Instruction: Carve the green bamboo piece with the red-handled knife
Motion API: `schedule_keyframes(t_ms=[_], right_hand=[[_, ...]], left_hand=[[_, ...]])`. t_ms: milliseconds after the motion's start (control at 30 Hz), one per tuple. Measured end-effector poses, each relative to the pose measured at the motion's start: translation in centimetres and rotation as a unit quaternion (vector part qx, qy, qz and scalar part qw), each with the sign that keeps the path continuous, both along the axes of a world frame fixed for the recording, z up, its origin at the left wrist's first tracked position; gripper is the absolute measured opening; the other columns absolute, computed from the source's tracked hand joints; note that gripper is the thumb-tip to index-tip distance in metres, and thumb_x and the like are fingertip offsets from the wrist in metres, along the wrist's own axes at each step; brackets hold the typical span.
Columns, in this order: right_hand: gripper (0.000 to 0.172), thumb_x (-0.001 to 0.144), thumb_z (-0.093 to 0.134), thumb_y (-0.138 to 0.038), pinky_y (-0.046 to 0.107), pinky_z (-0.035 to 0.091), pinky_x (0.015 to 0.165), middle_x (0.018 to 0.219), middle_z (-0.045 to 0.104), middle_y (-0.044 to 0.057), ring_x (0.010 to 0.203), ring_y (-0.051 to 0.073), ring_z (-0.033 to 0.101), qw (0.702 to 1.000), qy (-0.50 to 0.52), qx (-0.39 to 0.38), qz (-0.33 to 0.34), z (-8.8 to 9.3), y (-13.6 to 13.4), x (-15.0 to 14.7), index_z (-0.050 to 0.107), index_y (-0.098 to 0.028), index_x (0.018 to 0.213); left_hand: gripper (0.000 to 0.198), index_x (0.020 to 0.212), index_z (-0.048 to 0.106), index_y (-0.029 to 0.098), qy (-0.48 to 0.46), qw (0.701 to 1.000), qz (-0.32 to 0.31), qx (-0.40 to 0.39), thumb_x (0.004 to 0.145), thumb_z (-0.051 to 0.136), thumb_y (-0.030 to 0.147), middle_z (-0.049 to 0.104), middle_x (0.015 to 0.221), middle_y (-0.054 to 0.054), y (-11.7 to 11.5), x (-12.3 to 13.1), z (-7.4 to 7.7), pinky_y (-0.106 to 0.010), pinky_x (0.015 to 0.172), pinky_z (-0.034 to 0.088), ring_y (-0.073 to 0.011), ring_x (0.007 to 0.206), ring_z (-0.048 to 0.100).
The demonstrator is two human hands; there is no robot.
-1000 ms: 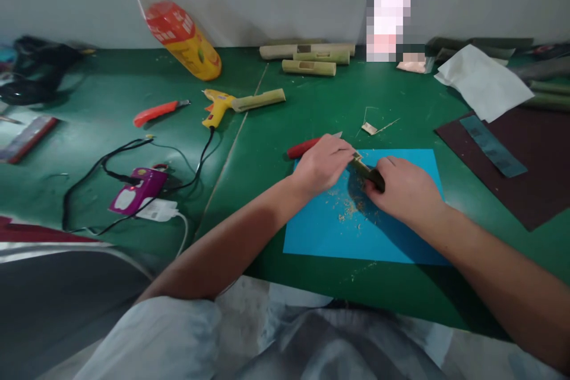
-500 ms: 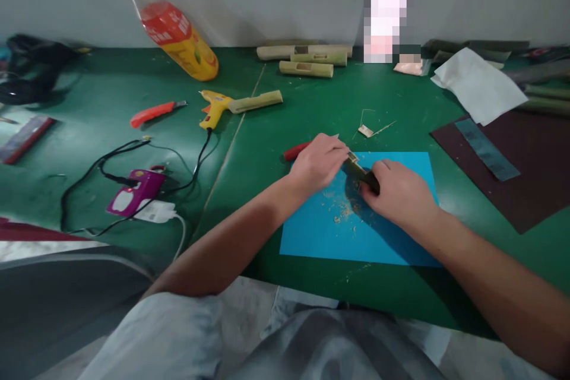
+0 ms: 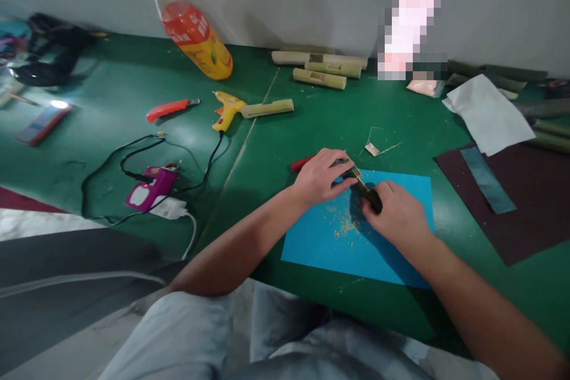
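Note:
A short dark-green bamboo piece (image 3: 364,189) with a notch cut in its pale upper side is held slanted above a blue sheet (image 3: 312,237). My left hand (image 3: 321,174) has its thumb and fingers around the far end. My right hand (image 3: 399,211) is closed around the near end, hiding much of it. Behind my left hand a red handle (image 3: 301,164) pokes out; the hand covers the rest of that tool. Small bamboo shavings (image 3: 346,227) lie scattered on the sheet under the piece.
A yellow glue gun (image 3: 228,110) touches a split bamboo piece (image 3: 269,108). Its cord runs to a purple power strip (image 3: 150,189). Left stand an orange utility knife (image 3: 171,110) and a drink bottle (image 3: 196,38). Notched bamboo tubes (image 3: 319,78) line the wall; brown sandpaper (image 3: 503,231) lies right.
The camera view has shifted, so the table appears lower and further right. My left thumb and fingers have spread a little around the bamboo's far end. My right hand keeps its grip.

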State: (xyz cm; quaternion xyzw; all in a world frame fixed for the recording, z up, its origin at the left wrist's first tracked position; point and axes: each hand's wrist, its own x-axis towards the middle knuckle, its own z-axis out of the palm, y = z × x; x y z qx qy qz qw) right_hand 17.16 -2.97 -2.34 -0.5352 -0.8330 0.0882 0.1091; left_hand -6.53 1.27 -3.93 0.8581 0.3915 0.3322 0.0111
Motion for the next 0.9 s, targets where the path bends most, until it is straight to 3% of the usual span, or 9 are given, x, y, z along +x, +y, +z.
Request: schedule_keyframes(t_ms=[233, 400, 600, 733, 900], right_hand=[[0.019, 0.096, 0.055, -0.035, 0.036, 0.032, 0.068, 0.088, 0.067, 0.012, 0.084, 0.026, 0.061, 1.000, -0.005, 0.010, 0.003, 0.0, -0.1, 0.0, 0.059, -0.020, 0.085], [0.018, 0.097, 0.055, -0.033, 0.036, 0.030, 0.067, 0.089, 0.067, 0.012, 0.086, 0.026, 0.061, 1.000, -0.025, -0.011, 0.010, 0.2, -0.1, -0.1, 0.062, -0.019, 0.089], [0.019, 0.098, 0.058, -0.033, 0.036, 0.032, 0.070, 0.092, 0.068, 0.012, 0.089, 0.026, 0.061, 1.000, -0.022, -0.015, -0.011, 0.4, -0.2, -0.2, 0.064, -0.017, 0.091], [0.020, 0.099, 0.058, -0.034, 0.036, 0.033, 0.071, 0.092, 0.069, 0.012, 0.089, 0.026, 0.061, 1.000, -0.020, -0.021, -0.009, 0.5, -0.3, -0.2, 0.066, -0.017, 0.091], [0.020, 0.099, 0.060, -0.033, 0.036, 0.035, 0.073, 0.093, 0.069, 0.012, 0.089, 0.026, 0.060, 0.999, -0.016, -0.029, -0.002, 0.6, -0.4, -0.1, 0.068, -0.016, 0.094]], left_hand=[[0.027, 0.123, 0.076, 0.019, -0.002, 0.999, 0.017, -0.051, 0.106, 0.060, 0.033, 0.068, 0.121, -0.015, -0.3, -0.3, -0.3, -0.045, 0.096, 0.062, -0.0258, 0.111, 0.068], [0.025, 0.123, 0.074, 0.016, 0.003, 0.993, 0.011, -0.114, 0.105, 0.062, 0.029, 0.065, 0.122, -0.015, -0.3, -0.2, 0.6, -0.042, 0.098, 0.063, -0.0241, 0.113, 0.069], [0.033, 0.123, 0.074, 0.020, 0.013, 0.986, 0.049, -0.157, 0.091, 0.081, 0.027, 0.065, 0.129, -0.012, -0.5, 0.3, 1.3, -0.043, 0.101, 0.063, -0.0269, 0.120, 0.070], [0.030, 0.125, 0.073, 0.018, 0.024, 0.987, 0.036, -0.154, 0.095, 0.073, 0.018, 0.066, 0.139, -0.016, -0.7, 0.1, 1.2, -0.047, 0.107, 0.062, -0.0304, 0.130, 0.068], [0.031, 0.129, 0.072, 0.015, 0.039, 0.991, 0.012, -0.126, 0.101, 0.067, 0.028, 0.067, 0.142, -0.019, -1.1, -0.2, 1.5, -0.052, 0.110, 0.062, -0.0352, 0.138, 0.065]])
